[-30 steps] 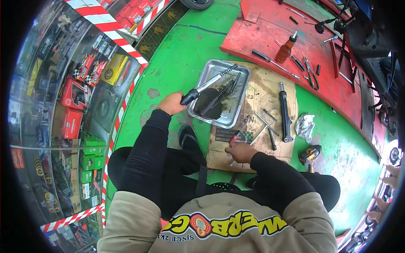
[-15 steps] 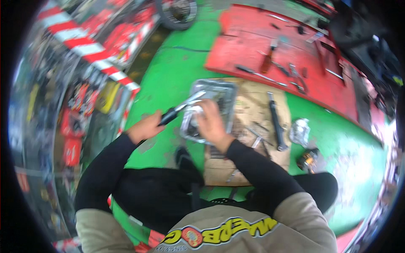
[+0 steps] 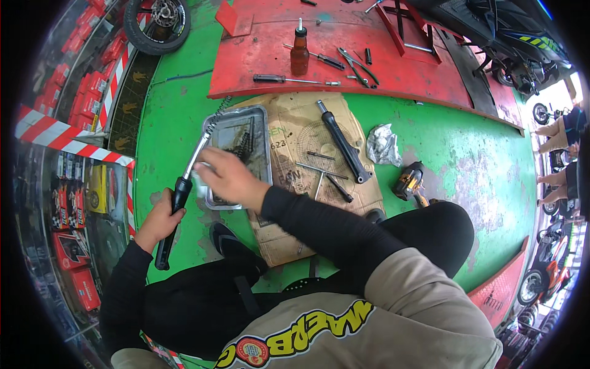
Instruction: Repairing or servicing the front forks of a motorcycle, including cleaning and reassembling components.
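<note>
My left hand (image 3: 161,220) is wrapped round the black lower part of a motorcycle fork leg (image 3: 182,192), held tilted, its top leaning away to the right. From its shiny silver tube a coil spring (image 3: 219,117) sticks out over the left rim of a metal tray (image 3: 263,132). My right hand (image 3: 232,179) is beside the silver tube, fingers pointing at it. Those fingers are smeared, and something pale by them is too blurred to name. Another dark spring (image 3: 247,142) lies in the oily tray, which stands partly on a flattened cardboard sheet (image 3: 289,234).
On the cardboard lie another fork leg (image 3: 343,142) and a T-handle wrench (image 3: 320,174). To the right are crumpled plastic (image 3: 383,145) and a power drill (image 3: 410,181). A red platform (image 3: 381,92) ahead carries a bottle (image 3: 299,52), pliers (image 3: 357,66) and screwdrivers. Glass display cases flank the left.
The view has shifted and sharpened. The fork leg now points farther away from me, with its spring in sight. My right hand has gone from over the tray to beside the tube.
</note>
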Demonstrator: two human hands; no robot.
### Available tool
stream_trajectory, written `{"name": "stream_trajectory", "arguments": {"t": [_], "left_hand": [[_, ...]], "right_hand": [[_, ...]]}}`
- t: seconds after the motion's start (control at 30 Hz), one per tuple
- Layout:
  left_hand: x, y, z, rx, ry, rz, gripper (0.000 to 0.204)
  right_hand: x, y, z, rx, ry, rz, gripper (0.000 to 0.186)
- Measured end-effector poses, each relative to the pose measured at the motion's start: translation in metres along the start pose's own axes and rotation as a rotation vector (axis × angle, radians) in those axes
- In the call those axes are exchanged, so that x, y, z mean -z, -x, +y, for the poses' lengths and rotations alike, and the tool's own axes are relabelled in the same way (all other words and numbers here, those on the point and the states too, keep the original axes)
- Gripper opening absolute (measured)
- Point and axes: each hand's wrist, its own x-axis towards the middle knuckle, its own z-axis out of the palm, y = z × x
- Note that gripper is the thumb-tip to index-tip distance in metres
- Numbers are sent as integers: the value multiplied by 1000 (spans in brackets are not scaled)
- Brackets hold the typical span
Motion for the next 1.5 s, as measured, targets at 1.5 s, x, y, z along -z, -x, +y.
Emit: {"name": "stream_trajectory", "arguments": {"t": [1.5], "left_hand": [[-5,-7,-4,74,18,-55,48]], "right_hand": [[-9,-2,1,224,497,-73,49]]}}
